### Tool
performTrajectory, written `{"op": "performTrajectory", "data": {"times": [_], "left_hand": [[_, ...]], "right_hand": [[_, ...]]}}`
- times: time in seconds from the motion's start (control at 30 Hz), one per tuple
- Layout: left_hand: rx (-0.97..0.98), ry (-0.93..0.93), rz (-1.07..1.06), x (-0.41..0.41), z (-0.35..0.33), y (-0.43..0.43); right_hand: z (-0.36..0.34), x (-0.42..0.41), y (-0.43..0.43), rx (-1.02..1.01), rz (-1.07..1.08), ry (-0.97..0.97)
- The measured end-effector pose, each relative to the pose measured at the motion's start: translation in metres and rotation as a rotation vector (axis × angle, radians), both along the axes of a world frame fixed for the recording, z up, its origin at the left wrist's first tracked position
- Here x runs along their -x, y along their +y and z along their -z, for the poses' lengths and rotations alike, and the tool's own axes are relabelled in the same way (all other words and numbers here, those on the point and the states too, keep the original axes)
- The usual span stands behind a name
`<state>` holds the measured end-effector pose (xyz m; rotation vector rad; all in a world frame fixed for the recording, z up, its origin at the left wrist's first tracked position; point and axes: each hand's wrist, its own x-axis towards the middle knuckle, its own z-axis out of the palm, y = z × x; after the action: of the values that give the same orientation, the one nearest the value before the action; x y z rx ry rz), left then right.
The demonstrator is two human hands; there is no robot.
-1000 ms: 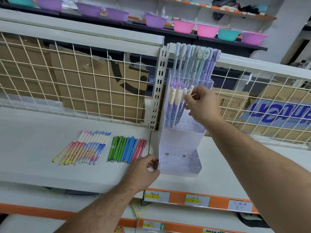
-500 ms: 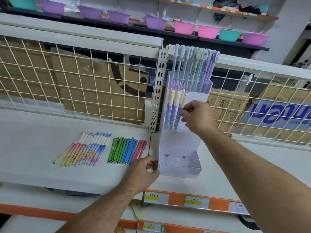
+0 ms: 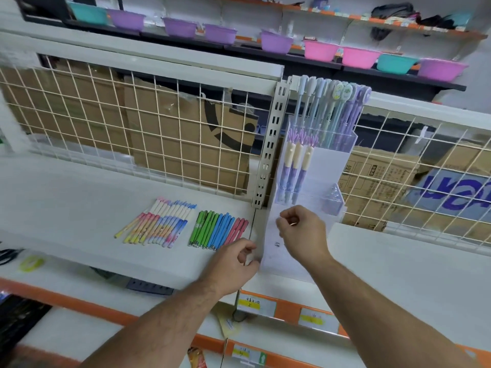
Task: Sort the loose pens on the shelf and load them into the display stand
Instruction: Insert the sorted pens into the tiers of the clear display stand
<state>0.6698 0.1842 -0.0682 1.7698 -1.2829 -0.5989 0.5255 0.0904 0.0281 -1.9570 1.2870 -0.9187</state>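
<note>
A clear acrylic display stand stands on the white shelf. Its back tier holds several tall pastel pens. Three cream-and-purple pens stand at the left of the middle tier. Two rows of loose pens lie on the shelf to the left: pastel gradient pens and green, blue and pink pens. My left hand grips the stand's lower left front corner. In front of the lower tier, my right hand has its fingers curled and holds nothing that I can see.
A wire mesh back panel with cardboard boxes behind it closes off the shelf's rear. A slotted metal upright stands just left of the stand. Coloured plastic bowls line a higher shelf. Orange price-tag strips run along the shelf's front edge.
My right hand has let go of a cream-and-purple pen in the middle tier and dropped down to the lower tier. My left hand has stayed on the stand's corner.
</note>
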Motion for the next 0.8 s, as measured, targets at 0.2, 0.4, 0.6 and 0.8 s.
{"op": "performTrajectory", "data": {"times": [0.2,0.4,0.6,0.8], "left_hand": [[0.012,0.121,-0.012,-0.026,-0.006,0.022],[0.053,0.178,-0.045,-0.076,-0.012,0.058],[0.159,0.031,-0.202,-0.162,-0.011,0.085],[0.042,-0.352,-0.405,-0.247,-0.005,0.088]], "right_hand": [[0.022,-0.034,0.038,-0.003,-0.053,-0.024],[0.049,-0.09,0.072,-0.023,-0.061,0.013],[0.075,-0.153,0.098,0.053,-0.023,0.111],[0.09,-0.192,0.108,0.255,-0.02,0.266]]}}
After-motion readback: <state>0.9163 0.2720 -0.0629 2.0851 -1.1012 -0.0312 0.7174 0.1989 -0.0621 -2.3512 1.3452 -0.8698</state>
